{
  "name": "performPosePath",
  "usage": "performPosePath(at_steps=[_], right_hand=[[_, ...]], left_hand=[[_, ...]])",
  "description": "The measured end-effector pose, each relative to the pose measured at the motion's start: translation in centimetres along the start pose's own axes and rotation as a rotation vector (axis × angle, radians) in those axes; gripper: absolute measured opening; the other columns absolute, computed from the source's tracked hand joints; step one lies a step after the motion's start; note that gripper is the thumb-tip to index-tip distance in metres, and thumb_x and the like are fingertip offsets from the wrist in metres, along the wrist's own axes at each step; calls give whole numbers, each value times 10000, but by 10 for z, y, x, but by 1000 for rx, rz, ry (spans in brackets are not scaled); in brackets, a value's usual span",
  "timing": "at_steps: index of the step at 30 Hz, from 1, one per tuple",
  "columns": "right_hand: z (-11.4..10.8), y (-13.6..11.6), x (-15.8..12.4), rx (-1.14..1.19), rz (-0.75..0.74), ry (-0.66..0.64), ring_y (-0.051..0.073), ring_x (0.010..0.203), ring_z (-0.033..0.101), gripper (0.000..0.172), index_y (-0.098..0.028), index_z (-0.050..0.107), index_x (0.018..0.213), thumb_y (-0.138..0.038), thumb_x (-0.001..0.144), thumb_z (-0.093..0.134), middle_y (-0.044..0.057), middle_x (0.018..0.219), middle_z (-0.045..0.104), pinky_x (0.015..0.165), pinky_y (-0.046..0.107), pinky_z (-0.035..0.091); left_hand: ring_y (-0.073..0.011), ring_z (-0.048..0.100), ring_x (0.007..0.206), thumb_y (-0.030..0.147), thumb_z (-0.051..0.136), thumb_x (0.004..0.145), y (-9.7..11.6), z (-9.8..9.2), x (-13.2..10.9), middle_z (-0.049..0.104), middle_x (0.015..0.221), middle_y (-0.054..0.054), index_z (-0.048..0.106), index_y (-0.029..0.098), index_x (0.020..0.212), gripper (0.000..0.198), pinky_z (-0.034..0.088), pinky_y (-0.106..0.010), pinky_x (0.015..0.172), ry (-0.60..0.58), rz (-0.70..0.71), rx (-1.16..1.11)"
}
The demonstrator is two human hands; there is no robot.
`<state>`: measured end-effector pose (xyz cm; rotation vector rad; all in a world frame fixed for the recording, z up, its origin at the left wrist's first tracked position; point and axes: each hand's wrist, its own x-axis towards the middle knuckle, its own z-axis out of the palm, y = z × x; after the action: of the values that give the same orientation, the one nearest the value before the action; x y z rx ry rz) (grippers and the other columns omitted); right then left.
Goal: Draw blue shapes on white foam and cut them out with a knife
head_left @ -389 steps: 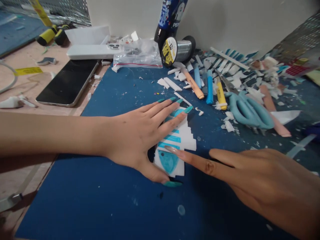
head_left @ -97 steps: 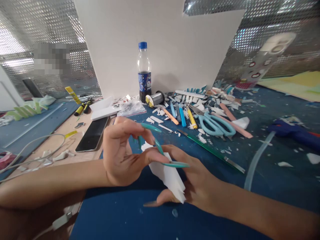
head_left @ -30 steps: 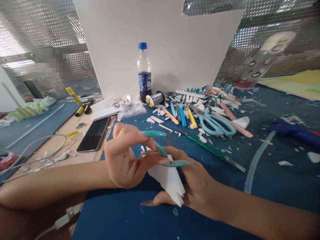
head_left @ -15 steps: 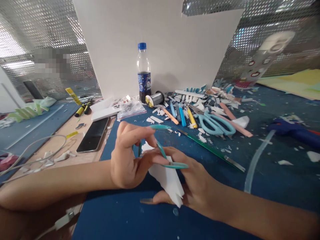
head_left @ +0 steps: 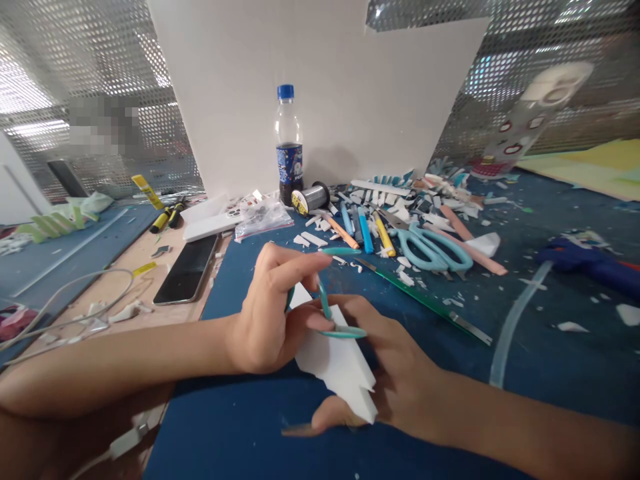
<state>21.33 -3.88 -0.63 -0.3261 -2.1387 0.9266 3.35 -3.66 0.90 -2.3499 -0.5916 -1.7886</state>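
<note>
My right hand [head_left: 400,367] holds a jagged white foam-like piece [head_left: 333,360] from the right side, with its thumb stretched along the lower edge and its fingers behind. My left hand [head_left: 273,310] is closed in a pinch at the top of the same piece, long teal nails sticking out past the fingertips. Part of the piece is hidden under the left thumb and fingers. Its lower end is notched and points down towards me, above the blue mat [head_left: 240,427].
Beyond my hands lie a green craft knife [head_left: 425,300], light blue scissors [head_left: 433,247], coloured sticks [head_left: 365,230] and white scraps. A cola bottle [head_left: 289,153] and a wire spool [head_left: 311,199] stand behind. Left is a phone [head_left: 185,270]; right, a blue glue gun [head_left: 585,260].
My left hand has shifted a little to the right over the white piece. The piece has turned, showing more of its broad face, and its lower end sits slightly lower.
</note>
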Motion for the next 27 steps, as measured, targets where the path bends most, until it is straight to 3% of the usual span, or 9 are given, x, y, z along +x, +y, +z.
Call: performPosePath(at_steps=[5, 11, 14, 16, 20, 23, 27], right_hand=[[-3, -4, 7, 262, 179, -29, 160, 835, 655, 599, -228, 471, 1142, -463, 713, 817, 1, 939, 635, 721, 255, 568], [-10, -8, 9, 359, 327, -15, 166, 877, 590, 617, -233, 515, 1133, -582, 699, 780, 17, 971, 594, 766, 297, 546], [-10, -5, 8, 477, 377, -49, 129, 782, 542, 613, -222, 550, 1073, -528, 631, 844, 7, 929, 567, 641, 229, 498], [-9, -3, 7, 658, 427, -67, 101, 738, 515, 596, -220, 542, 1044, -428, 602, 882, -6, 917, 564, 613, 198, 456], [-8, -2, 6, 816, 490, -89, 90, 730, 492, 469, -206, 543, 975, -293, 634, 853, -23, 865, 546, 633, 198, 421], [-7, -4, 6, 869, 520, -112, 98, 719, 502, 466, -197, 555, 952, -431, 670, 843, -19, 827, 550, 614, 206, 412], [-6, -8, 7, 935, 533, -51, 102, 725, 522, 506, -209, 539, 904, -563, 673, 816, -20, 812, 568, 639, 220, 437]], left_hand=[[-159, 533, 762, 283, 527, 987, -3, 4, -4, 512, 863, -28, 486, 174, 1339, 370, 515, -279, 633, -21, 11, -39], [-175, 464, 754, 282, 502, 978, -9, 1, 4, 465, 885, -43, 436, 178, 1252, 300, 447, -308, 580, -9, 4, 16], [-201, 454, 758, 483, 508, 960, -10, -6, 12, 471, 846, -46, 478, 182, 1045, 314, 411, -363, 629, -112, 44, 159], [-197, 413, 692, 561, 388, 985, -10, -10, 15, 475, 759, -37, 464, 188, 866, 399, 372, -374, 614, -243, 53, 325], [-198, 367, 645, 362, 242, 1043, -6, -12, 16, 494, 667, -45, 427, 200, 738, 392, 342, -368, 588, -434, 113, 559], [-202, 366, 652, 197, 327, 1005, -4, -11, 15, 512, 652, -42, 435, 203, 725, 301, 320, -359, 584, -439, 146, 597], [-202, 358, 643, 116, 371, 963, -6, -9, 14, 518, 637, -36, 428, 211, 713, 273, 311, -349, 573, -429, 160, 601]])
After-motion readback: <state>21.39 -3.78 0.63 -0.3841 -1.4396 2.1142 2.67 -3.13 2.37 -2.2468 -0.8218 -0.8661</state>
